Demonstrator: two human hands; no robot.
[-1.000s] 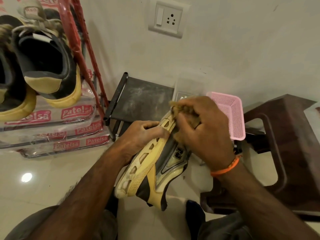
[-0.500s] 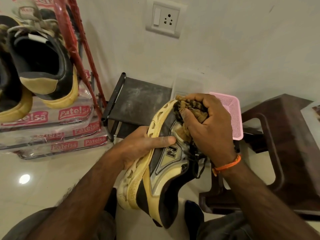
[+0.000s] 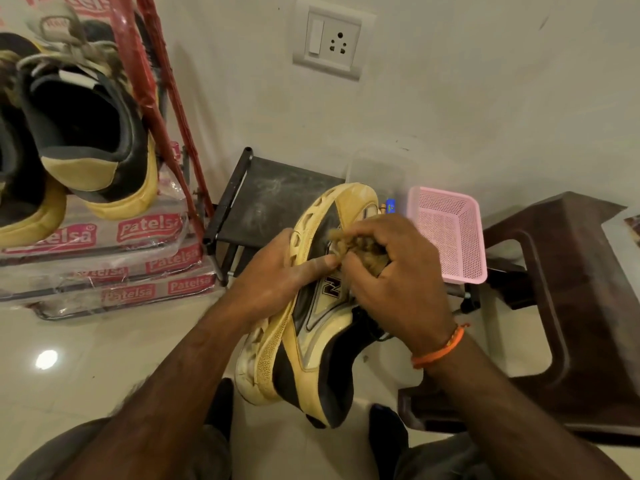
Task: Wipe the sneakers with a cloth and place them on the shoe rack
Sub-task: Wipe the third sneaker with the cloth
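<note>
A yellow, black and silver sneaker (image 3: 311,344) is held on its side in the middle of the view, sole to the left, toe pointing away. My left hand (image 3: 277,278) grips its sole, thumb across the upper. My right hand (image 3: 391,275) holds a bunched brown cloth (image 3: 360,247) against the sneaker's side near the laces. At the upper left, two more yellow and black sneakers (image 3: 90,133) sit on the shoe rack (image 3: 145,81), which has red posts and plastic-wrapped shelves.
A low black stand (image 3: 277,199) is against the wall behind the sneaker. A pink mesh basket (image 3: 450,233) sits to its right, beside a dark brown plastic stool (image 3: 571,306). A wall socket (image 3: 332,43) is above. The floor is glossy pale tile.
The sneaker has turned more upright, showing more of its side. My right hand with the cloth has slid down from the toe toward the middle of the upper.
</note>
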